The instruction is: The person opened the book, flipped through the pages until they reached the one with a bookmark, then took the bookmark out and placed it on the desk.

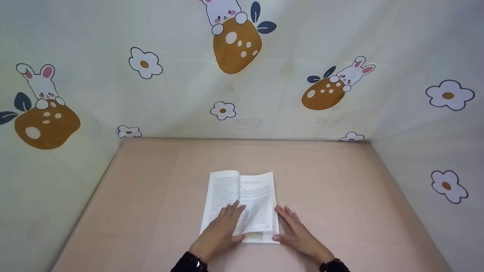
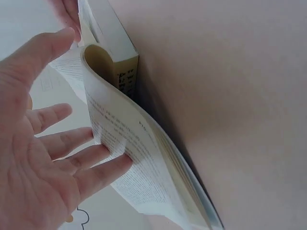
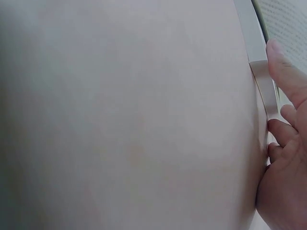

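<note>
An open book [image 1: 223, 185] with printed white pages lies on the tabletop before me. My left hand [image 1: 219, 228] is over its left page and the fold. In the left wrist view its fingers are spread, several fingertips touching the curving page [image 2: 127, 139], with the thumb apart from them. Along the book's right edge rests my right hand [image 1: 300, 232]. The right wrist view has its thumb [image 3: 283, 69] against the edge of the page block [image 3: 264, 81], the other fingers low beside it. A right-hand page [image 1: 261, 211] is lifted slightly at its lower edge.
The pinkish-beige tabletop [image 1: 340, 181] surrounds the book. Behind it and at both sides hangs a pale cloth [image 1: 181, 102] printed with rabbits, fruit and flowers.
</note>
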Tool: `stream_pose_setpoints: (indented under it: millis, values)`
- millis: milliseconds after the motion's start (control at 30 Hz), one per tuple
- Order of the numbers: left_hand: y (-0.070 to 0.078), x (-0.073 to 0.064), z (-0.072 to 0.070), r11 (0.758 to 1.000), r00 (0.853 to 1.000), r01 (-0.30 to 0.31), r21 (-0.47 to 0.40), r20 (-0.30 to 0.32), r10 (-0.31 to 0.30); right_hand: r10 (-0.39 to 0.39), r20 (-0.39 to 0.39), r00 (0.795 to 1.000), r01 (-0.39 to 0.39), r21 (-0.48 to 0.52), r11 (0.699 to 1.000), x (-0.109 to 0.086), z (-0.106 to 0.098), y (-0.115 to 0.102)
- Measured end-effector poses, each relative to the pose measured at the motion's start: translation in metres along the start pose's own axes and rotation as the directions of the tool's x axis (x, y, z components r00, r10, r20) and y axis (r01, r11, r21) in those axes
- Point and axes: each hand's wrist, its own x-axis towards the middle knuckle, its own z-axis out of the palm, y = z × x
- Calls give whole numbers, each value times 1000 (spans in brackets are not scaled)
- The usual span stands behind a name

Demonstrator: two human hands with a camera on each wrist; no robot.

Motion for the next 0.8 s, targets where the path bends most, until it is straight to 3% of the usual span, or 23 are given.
stream_pose_setpoints:
  millis: [200, 400, 800]
  values:
    - [1, 0, 0, 997, 998, 56, -56, 27, -54, 10, -3, 1000, -10, 4, 1000, 1, 0, 1]
    - [5, 2, 5, 991, 991, 121, -66, -51, -124, 20, -4, 1000, -20, 8, 1000, 1, 0, 1]
    - [9, 8, 9, 956, 949, 244, -163, -161, -270, 19, 0, 1000, -19, 20, 1000, 2, 0, 0]
